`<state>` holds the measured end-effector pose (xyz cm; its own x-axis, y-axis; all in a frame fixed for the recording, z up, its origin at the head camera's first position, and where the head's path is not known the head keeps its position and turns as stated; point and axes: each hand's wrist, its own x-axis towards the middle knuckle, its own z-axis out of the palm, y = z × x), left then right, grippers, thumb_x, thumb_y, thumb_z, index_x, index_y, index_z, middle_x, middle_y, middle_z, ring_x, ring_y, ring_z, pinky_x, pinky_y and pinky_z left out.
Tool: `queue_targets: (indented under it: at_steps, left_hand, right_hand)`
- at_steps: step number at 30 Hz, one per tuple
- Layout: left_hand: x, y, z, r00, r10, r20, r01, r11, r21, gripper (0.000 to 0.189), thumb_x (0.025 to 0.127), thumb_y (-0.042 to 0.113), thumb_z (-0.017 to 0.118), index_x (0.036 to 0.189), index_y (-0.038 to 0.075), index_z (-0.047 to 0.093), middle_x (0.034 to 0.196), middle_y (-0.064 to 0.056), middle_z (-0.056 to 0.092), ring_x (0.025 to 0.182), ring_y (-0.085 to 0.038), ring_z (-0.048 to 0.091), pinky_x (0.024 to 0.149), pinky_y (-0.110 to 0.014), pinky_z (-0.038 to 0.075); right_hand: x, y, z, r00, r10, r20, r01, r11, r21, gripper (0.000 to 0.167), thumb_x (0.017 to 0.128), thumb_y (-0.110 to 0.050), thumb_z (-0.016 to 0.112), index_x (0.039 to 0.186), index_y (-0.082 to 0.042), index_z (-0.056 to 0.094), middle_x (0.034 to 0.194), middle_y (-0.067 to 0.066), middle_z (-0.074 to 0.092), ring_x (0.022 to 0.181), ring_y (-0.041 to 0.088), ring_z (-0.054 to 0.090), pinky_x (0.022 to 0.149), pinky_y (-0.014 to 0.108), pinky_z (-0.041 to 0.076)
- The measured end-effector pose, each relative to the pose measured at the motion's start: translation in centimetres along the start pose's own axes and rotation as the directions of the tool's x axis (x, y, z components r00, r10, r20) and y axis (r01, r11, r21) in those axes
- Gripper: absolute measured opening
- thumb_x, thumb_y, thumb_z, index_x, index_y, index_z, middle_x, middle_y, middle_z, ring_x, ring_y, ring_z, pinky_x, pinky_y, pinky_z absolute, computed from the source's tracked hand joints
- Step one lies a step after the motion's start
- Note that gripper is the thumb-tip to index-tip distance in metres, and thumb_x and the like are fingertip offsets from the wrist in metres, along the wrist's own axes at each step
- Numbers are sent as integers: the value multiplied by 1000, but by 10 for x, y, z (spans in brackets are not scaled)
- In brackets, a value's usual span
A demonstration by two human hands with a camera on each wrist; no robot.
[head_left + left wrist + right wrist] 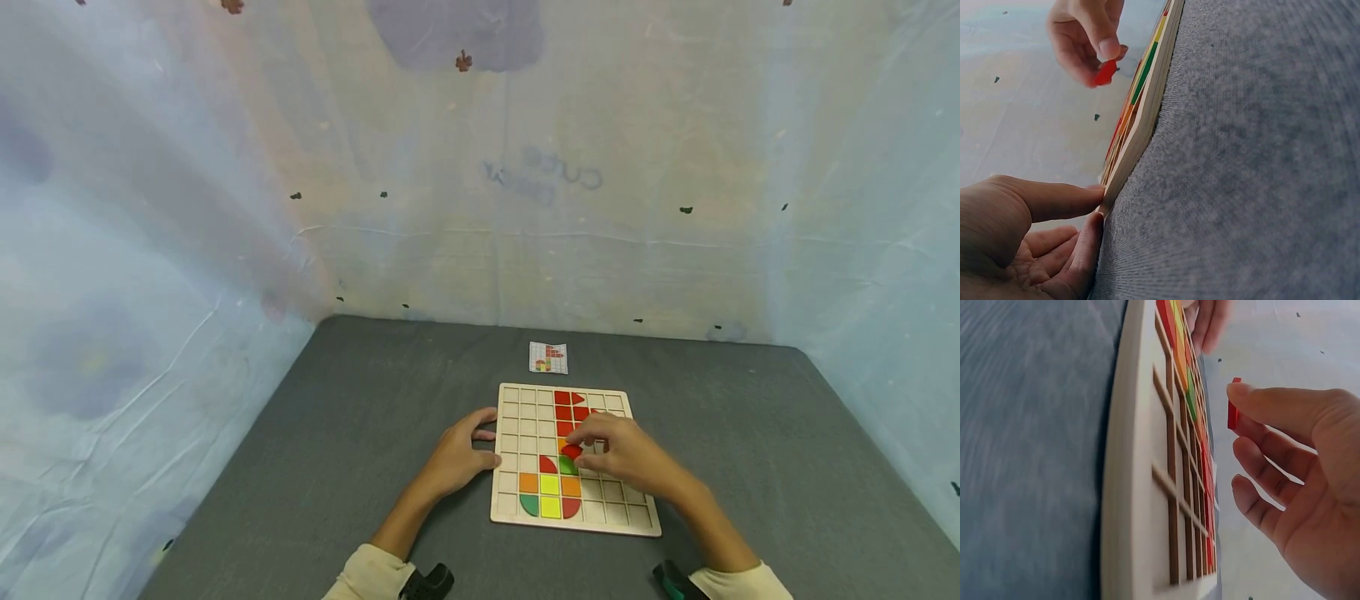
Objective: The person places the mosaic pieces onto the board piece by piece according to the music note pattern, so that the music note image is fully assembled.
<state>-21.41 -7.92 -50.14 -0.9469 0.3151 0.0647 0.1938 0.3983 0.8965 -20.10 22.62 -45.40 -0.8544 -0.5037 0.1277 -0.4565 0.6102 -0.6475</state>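
A square wooden grid board (pixel 517 527) lies on the grey table, with coloured pieces set in some of its cells. My left hand (pixel 456 457) holds the board's left edge; in the left wrist view its thumb (pixel 1060 199) and a finger meet at the rim. Above the middle of the board, my right hand (pixel 630 450) pinches a red piece (pixel 1233 406) between thumb and fingertips, lifted clear of the board. Below it in the head view are a green piece (pixel 567 466) and a red quarter-round piece (pixel 547 464). Yellow squares (pixel 550 485) sit lower down, and red pieces (pixel 562 413) fill cells higher up.
A small printed card (pixel 548 357) with a coloured grid pattern lies behind the board. The grey table (pixel 405 375) extends around both. A pale, patterned sheet (pixel 480 275) hangs behind the table and along its sides.
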Motion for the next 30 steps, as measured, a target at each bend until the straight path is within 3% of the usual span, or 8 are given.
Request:
queue_targets:
  at_steps: [4,11,20,30]
  left_hand:
    - [0,0,0,1000,-2,0,2,1000,-3,75,86,3,78,156,2,50,154,-14,57,128,-32,65,97,-47,53]
    - [-1,0,-1,1000,-1,1,1,1000,-1,75,86,3,78,156,3,50,153,-14,58,128,-32,65,96,-47,54]
    - [0,-1,-1,1000,-2,2,2,1000,7,74,86,4,78,155,3,51,153,-13,58,127,-31,66,95,-45,55]
    - [0,-1,-1,1000,-11,10,11,1000,-3,74,86,4,78,155,4,51,153,-13,58,128,-31,65,95,-46,55]
  right_hand:
    - [7,-6,7,1000,6,24,-6,999,33,23,92,-16,84,114,-13,79,106,-6,73,96,17,65,82,32,55]
    - [18,-14,20,999,-8,49,8,1000,-4,24,91,-17,84,114,-13,80,110,-7,76,101,15,65,92,42,54]
    - [30,-24,31,996,14,92,-15,1000,9,24,90,-14,85,114,-13,79,107,-8,73,95,14,63,86,34,54]
    - [38,-29,38,991,21,131,-25,999,22,27,90,-11,84,117,-11,78,106,-5,73,96,15,66,85,33,56]
